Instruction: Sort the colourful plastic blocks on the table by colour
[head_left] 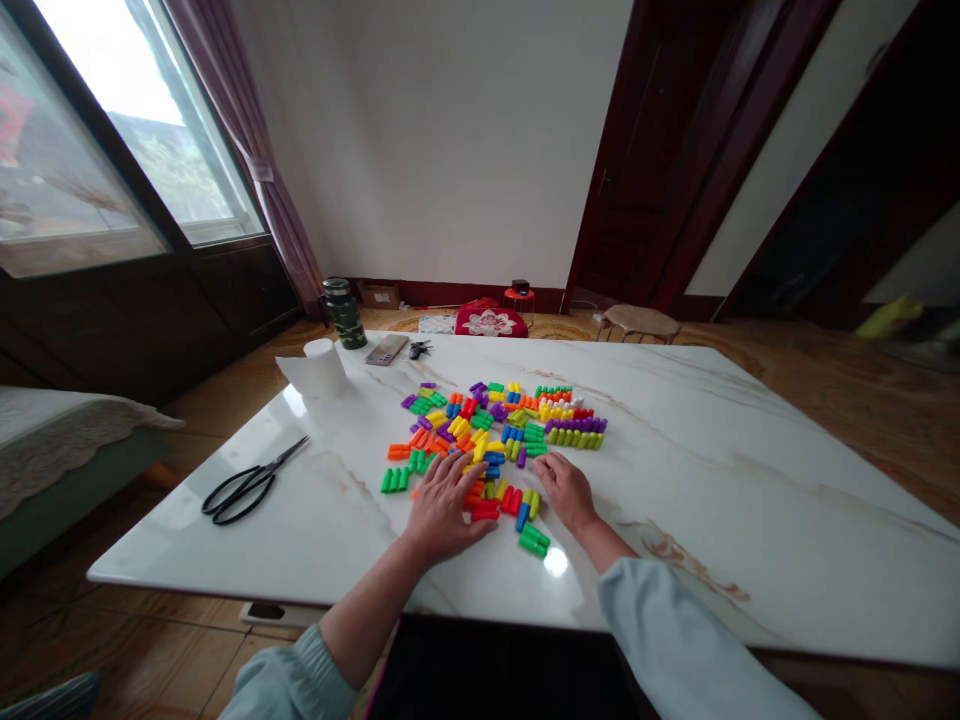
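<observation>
Many small coloured plastic pieces lie in a loose pile on the white marbled table (750,460). My left hand (446,505) rests over the near left part of the pile, its fingers spread over orange and red pieces. Just right of the pile is my right hand (566,488), its fingers curled near a purple piece (521,457); whether they hold something is hidden. Behind it, yellow-green pieces (576,438) and purple pieces (577,425) stand in neat rows. A green group (534,541) lies nearest me, and another green group (395,480) is left of my left hand.
Black-handled scissors (244,490) lie at the left. Toward the far left edge are a white paper roll (324,368), a camouflage flask (345,315), a phone (387,350) and keys (420,349). Stools stand beyond the table.
</observation>
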